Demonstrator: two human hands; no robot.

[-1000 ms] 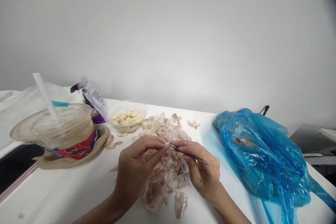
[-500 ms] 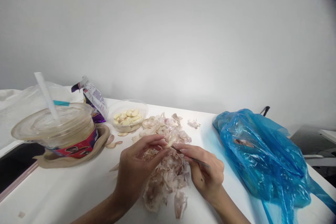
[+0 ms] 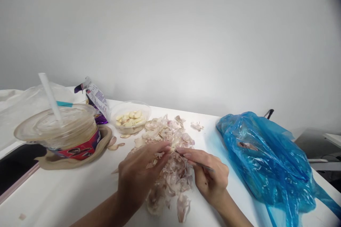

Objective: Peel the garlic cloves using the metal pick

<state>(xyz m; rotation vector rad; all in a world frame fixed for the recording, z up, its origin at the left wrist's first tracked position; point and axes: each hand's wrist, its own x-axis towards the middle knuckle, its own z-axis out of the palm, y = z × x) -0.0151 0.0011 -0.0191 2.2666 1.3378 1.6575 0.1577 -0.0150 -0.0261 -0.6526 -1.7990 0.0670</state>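
Note:
Over a heap of papery garlic skins (image 3: 177,175), my left hand (image 3: 142,170) pinches a pale garlic clove (image 3: 173,147) between thumb and fingertips. My right hand (image 3: 210,170) is closed on a small knife (image 3: 204,166), a thin metal strip whose tip meets the clove; fingers cover much of it. Behind my left hand stands a clear plastic bowl (image 3: 130,129) with several peeled cloves (image 3: 133,117) in it. A few unpeeled cloves (image 3: 113,144) lie on the table to the left of the heap.
At left, a lidded drink cup (image 3: 80,145) with a white straw (image 3: 50,97) sits in a brown carton holder (image 3: 106,136), beside a dark phone-like slab (image 3: 18,165). A purple snack wrapper (image 3: 97,99) stands behind. On the right lies a blue plastic bag (image 3: 266,159). A grey wall backs the table.
My left hand has tipped over further, its back turned more upward and its fingers flatter around the clove. My right hand has barely moved. The view has shifted very slightly.

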